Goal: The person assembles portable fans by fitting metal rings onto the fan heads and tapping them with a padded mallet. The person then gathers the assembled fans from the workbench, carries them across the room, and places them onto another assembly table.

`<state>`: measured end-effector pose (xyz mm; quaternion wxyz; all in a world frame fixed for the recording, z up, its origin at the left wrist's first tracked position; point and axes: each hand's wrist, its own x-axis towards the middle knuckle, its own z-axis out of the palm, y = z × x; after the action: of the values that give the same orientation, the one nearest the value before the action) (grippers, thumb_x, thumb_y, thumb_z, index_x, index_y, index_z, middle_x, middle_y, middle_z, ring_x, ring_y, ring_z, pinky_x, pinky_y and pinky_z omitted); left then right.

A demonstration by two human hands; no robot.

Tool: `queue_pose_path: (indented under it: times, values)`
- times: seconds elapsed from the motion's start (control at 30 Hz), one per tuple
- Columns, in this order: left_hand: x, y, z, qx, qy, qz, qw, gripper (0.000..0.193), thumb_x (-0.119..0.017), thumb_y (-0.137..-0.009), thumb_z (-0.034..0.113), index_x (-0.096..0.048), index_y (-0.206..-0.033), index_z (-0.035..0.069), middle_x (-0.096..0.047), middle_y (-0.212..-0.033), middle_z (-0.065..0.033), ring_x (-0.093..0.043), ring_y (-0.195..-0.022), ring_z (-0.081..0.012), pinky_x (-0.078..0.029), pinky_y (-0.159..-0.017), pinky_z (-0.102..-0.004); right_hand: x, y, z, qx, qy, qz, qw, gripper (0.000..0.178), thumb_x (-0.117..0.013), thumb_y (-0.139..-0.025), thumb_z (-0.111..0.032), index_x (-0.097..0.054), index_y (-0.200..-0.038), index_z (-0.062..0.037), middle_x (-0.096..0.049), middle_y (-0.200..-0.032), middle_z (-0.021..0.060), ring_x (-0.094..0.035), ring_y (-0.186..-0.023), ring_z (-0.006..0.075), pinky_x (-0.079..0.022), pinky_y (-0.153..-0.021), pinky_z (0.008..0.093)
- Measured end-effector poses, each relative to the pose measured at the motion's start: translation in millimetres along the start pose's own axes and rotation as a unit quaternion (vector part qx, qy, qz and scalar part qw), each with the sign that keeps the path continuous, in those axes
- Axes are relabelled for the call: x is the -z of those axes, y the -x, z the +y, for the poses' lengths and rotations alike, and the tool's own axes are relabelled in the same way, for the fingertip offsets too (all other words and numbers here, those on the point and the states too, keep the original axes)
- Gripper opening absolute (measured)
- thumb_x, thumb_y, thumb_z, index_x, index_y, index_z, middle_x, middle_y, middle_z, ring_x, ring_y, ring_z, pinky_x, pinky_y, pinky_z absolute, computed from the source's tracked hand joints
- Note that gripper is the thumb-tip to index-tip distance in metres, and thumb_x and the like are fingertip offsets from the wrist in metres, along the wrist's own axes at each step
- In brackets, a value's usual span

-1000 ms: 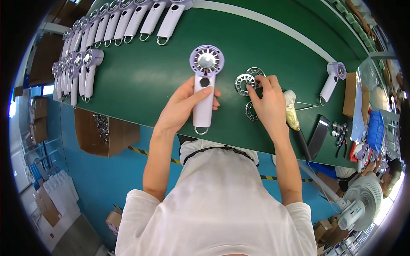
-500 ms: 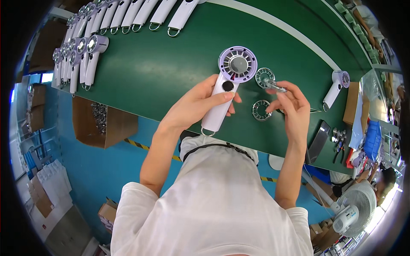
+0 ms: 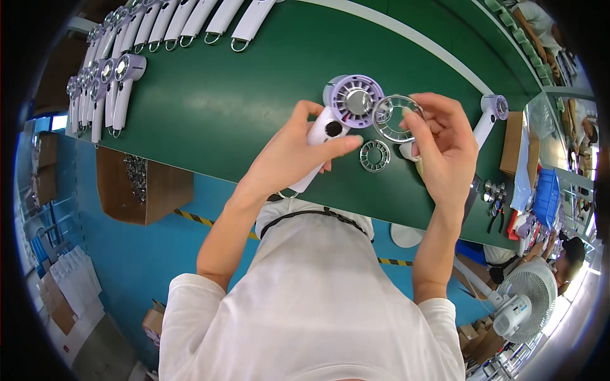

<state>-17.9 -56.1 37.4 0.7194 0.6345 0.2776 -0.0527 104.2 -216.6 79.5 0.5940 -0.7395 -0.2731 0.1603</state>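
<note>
Viewing remotely, I find the left fingers (image 3: pixel 344 147) curled round the handle of the white-and-lilac plastic handheld fan (image 3: pixel 354 101) above the green counter (image 3: pixel 222 114), the right fingers (image 3: pixel 440 103) pinching a shiny spoked ring (image 3: pixel 384 131) edgewise, apparently keeping both faces unobstructed.

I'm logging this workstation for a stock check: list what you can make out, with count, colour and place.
held fan: one, white and lilac, centre
held ring: one, silver, beside the fan's head
loose ring: at least one, silver, on the table
lined-up fans: over a dozen, white and lilac, table's left
single fan: one, white and lilac, table's right
table: one, green, before the person
large box: one, brown, below the table's left edge
bin: one, blue, right
standing fan: one, white, lower right
left hand: one, bare, gripping held fan
right hand: one, bare, pinching held ring
</note>
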Motion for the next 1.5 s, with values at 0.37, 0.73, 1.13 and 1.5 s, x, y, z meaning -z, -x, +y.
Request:
queue_pose_path:
  times: [0.37,0.73,1.13,1.5]
  values:
    - [-10,5,5,-0.021,-0.04,-0.033,0.998,0.047,-0.075,-0.081,0.027,-0.047,-0.108,0.002,-0.06,-0.077,-0.0043,-0.057,-0.06,-0.0085,-0.047,-0.054,-0.0224,-10,-14,-6,0.077,0.111,-0.044,0.99,0.014,-0.069,-0.078,-0.005,-0.065,-0.091,-0.0003,-0.061,-0.073,0.0015,-0.044,-0.058,0.0055,-0.037,-0.053,0.02]
    - [-11,10,5,-0.043,-0.048,-0.046,0.997,0.056,-0.073,-0.081,0.042,-0.047,-0.105,-0.001,-0.061,-0.082,-0.0084,-0.057,-0.062,-0.0116,-0.048,-0.055,-0.025,-15,-17,-3,0.156,0.19,-0.074,0.966,0.013,-0.071,-0.074,-0.007,-0.069,-0.087,-0.0044,-0.057,-0.084,0.0061,-0.054,-0.076,0.0179,-0.046,-0.062,0.0281]
    - [-7,12,3,-0.084,-0.031,-0.023,0.996,0.032,-0.049,-0.097,0.034,-0.047,-0.099,0.002,-0.06,-0.071,-0.0064,-0.055,-0.055,-0.0123,-0.044,-0.052,-0.0264,-18,-10,5,0.029,0.056,-0.105,0.992,0.038,-0.071,-0.08,-0.014,-0.063,-0.117,-0.0095,-0.057,-0.12,0.009,-0.058,-0.103,0.0213,-0.046,-0.09,0.0329]
    - [-7,3,2,-0.097,-0.074,0.003,0.993,0.037,-0.052,-0.095,0.037,-0.049,-0.098,0.0,-0.061,-0.069,-0.0115,-0.057,-0.054,-0.0183,-0.045,-0.053,-0.0318,-4,-5,29,-0.076,-0.101,-0.17,0.977,0.057,-0.071,-0.083,-0.011,-0.045,-0.133,-0.0019,-0.06,-0.115,0.0108,-0.058,-0.106,0.0179,-0.047,-0.092,0.0303]
